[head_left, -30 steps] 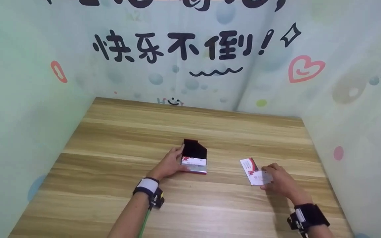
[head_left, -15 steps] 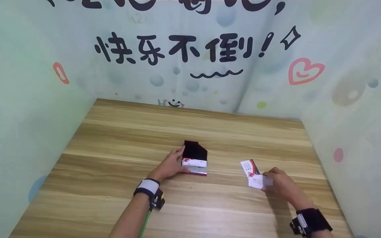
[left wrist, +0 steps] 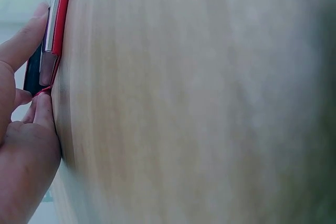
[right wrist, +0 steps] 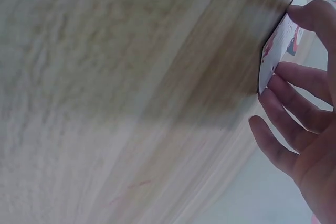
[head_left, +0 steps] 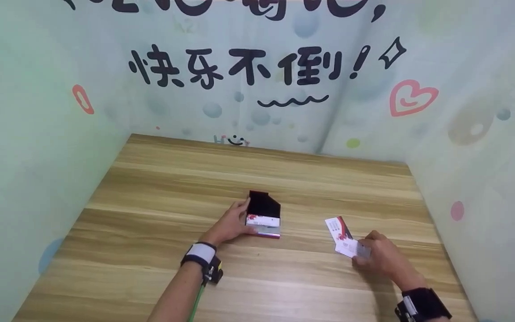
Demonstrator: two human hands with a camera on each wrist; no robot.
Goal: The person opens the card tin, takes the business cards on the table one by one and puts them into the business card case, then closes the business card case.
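Observation:
My left hand (head_left: 228, 224) holds an open business card case (head_left: 264, 205) near the middle of the table. The case has a black-lined lid tilted back, a silver front and a red outside, seen edge-on in the left wrist view as a red-backed case (left wrist: 64, 19). White cards (head_left: 264, 220) with a red print show inside it. To the right, my right hand (head_left: 383, 257) pinches a white business card (head_left: 348, 247) by its right end, between thumb and fingers. That card overlaps a second business card (head_left: 334, 225), white with a red and dark corner, lying on the table.
The wood-grain table (head_left: 186, 174) is bounded by pale printed curtains (head_left: 221, 112) at the back and both sides. Each wrist carries a strapped camera, and a green cable (head_left: 196, 299) runs along my left forearm.
My right hand has shifted slightly toward me, and the card in it has turned, its left end now higher than its right. The left hand keeps the case in place.

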